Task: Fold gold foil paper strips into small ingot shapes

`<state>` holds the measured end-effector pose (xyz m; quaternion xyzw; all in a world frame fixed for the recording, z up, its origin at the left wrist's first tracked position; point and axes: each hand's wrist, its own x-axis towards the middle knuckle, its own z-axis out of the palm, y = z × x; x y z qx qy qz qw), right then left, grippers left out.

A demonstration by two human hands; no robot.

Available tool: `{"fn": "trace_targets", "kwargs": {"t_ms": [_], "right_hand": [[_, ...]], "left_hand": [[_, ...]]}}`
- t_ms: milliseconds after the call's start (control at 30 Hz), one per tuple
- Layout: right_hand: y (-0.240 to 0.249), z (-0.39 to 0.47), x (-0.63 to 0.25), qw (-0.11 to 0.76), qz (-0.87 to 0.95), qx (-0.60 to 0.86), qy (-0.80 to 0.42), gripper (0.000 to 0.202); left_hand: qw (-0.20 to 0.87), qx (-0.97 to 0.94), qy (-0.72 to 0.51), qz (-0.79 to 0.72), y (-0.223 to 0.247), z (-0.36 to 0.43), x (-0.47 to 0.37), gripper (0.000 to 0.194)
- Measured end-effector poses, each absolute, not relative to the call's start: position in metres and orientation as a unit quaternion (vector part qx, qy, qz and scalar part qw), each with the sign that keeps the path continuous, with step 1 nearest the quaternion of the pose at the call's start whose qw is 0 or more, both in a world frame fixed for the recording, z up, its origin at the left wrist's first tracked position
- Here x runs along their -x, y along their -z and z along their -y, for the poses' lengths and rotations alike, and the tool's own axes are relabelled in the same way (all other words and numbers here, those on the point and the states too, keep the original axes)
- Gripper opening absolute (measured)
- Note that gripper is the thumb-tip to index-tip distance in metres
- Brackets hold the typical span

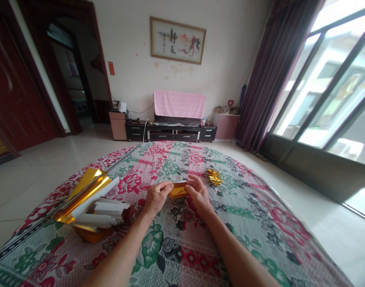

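A piece of gold foil paper (178,191) is stretched between my two hands, a little above the patterned cloth. My left hand (158,195) pinches its left end between thumb and fingers. At the right end my right hand (198,193) grips it with the thumb in front and the fingers behind. Just beyond my right hand lies a small pile of folded gold foil pieces (214,177). To the left sits a stack of gold foil sheets (91,185), with several white rolled or folded paper strips (107,209) beside it.
A floral cloth (182,247) covers the round table under my hands. Across the tiled floor stands a low black cabinet (176,135), with a pink towel (180,103) draped over something on it. Windows and a dark curtain (269,71) are at the right.
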<state>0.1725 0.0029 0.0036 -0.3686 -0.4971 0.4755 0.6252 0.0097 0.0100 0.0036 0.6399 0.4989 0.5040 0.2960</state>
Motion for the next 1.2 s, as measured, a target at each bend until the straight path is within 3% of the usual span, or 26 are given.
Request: {"fn": "trace_targets", "kwargs": {"t_ms": [467,667,933,1200], "right_hand": [[0.005,-0.007,-0.170,0.604,0.566,0.389,-0.404,0.011],[0.006,-0.006,-0.175,0.566,0.630,0.457,-0.271,0.014],[0.005,-0.004,-0.185,0.450,0.741,0.488,-0.101,0.022],[-0.004,0.005,-0.191,0.377,0.811,0.428,-0.131,0.028]], "left_hand": [[0.228,-0.652,-0.512,-0.511,-0.006,-0.011,-0.009,0.026],[0.272,-0.645,-0.497,-0.513,-0.010,-0.006,-0.009,0.026],[0.199,-0.756,-0.449,-0.432,-0.001,-0.008,-0.006,0.019],[0.085,-0.841,-0.353,-0.401,0.004,-0.006,-0.007,0.020]]}}
